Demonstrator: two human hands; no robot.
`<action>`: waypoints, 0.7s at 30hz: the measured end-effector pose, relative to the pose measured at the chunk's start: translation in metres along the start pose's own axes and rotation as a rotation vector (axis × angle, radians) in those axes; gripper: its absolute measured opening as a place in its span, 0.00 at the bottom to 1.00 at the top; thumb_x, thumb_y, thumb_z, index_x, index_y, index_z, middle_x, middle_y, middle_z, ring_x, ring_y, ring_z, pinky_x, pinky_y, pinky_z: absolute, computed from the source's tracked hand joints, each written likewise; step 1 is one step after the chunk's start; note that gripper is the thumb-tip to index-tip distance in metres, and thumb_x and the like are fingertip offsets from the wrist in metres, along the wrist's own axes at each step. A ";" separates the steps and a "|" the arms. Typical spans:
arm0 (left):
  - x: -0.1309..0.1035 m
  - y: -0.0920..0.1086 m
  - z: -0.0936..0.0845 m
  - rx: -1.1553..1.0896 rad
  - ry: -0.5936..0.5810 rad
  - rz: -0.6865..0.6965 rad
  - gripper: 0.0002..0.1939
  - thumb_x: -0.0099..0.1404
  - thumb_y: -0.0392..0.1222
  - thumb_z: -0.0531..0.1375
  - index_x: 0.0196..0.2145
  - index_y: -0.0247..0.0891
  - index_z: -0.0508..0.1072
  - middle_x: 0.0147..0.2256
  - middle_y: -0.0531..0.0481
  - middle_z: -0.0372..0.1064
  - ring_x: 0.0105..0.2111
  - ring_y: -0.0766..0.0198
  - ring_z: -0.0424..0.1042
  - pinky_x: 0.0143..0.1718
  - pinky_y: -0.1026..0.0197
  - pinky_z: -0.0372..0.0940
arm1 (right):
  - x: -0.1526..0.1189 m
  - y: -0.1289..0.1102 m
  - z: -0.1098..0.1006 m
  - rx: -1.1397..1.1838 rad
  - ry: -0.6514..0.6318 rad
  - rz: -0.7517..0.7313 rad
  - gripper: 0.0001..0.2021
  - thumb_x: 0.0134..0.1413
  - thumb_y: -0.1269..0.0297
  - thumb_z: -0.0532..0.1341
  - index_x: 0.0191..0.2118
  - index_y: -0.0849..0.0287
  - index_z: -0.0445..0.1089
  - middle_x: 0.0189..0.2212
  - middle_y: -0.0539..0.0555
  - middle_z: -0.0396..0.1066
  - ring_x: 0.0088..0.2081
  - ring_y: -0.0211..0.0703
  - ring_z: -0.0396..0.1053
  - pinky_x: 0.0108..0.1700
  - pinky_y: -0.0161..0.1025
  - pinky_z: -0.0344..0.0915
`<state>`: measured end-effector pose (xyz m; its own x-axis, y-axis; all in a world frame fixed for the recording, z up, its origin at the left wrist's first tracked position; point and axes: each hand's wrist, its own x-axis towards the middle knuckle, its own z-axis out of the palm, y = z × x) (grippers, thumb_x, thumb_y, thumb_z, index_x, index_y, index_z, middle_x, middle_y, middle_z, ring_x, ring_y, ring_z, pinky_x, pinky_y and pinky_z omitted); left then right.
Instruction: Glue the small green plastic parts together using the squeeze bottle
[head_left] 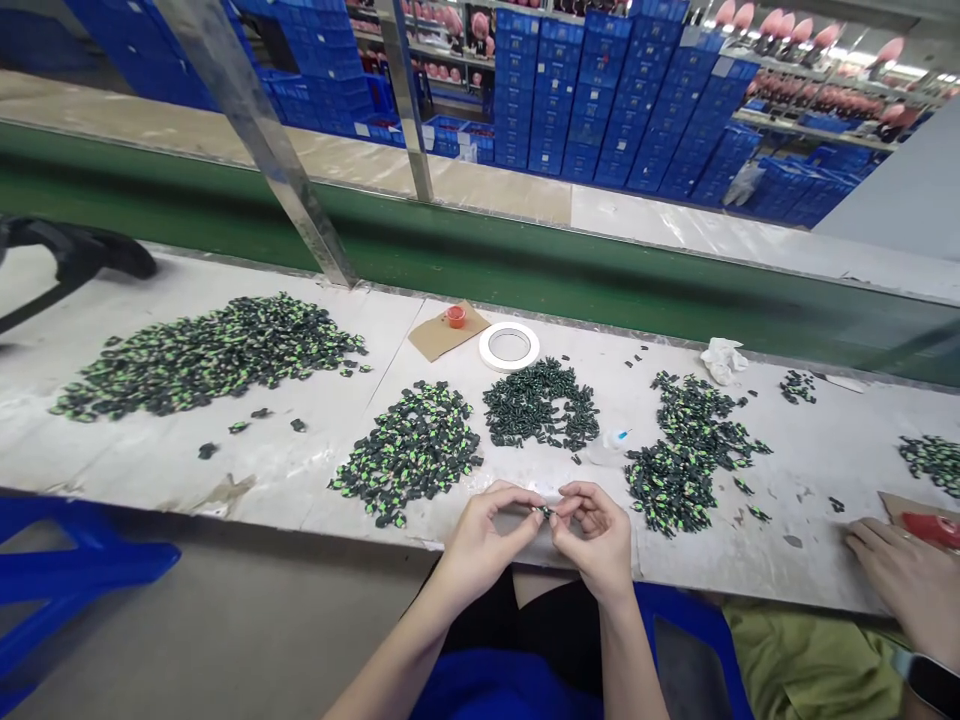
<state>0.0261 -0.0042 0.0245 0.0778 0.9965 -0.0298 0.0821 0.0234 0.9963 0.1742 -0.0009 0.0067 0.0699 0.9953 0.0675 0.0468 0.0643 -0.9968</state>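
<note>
My left hand [495, 525] and my right hand [596, 535] meet over the table's front edge, thumbs and index fingers pinched. Between the fingertips is a small dark part [545, 511] with a bit of green, too small to name more exactly; both hands grip it. Just left of them lies a pile of small black and green parts [412, 450]. Beyond my hands spreads a pile of small dark green pieces [536, 405]. To the right of my hands is another pile of black and green parts [675, 480]. Near it lies a clear bottle with a blue tip [616, 440].
A white tape roll [489, 350] and a red cup [454, 317] on cardboard [431, 338] sit at the back. A larger pile [217, 350] lies left. A co-worker's hand [907, 565] rests at right. A metal post [277, 150] rises behind the table; crumpled tissue [722, 360] lies back right.
</note>
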 end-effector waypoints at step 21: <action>0.041 -0.015 -0.052 0.928 0.324 0.252 0.10 0.63 0.34 0.57 0.29 0.43 0.77 0.33 0.45 0.77 0.41 0.47 0.65 0.46 0.42 0.51 | 0.036 0.010 -0.047 -0.849 0.439 -0.331 0.29 0.51 0.39 0.58 0.44 0.61 0.73 0.43 0.65 0.71 0.49 0.60 0.56 0.51 0.56 0.56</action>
<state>-0.0238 0.0402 0.0129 -0.0630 0.9407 0.3332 0.8504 -0.1242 0.5113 0.2240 0.0319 0.0016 0.2778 0.8110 0.5149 0.8116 0.0886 -0.5774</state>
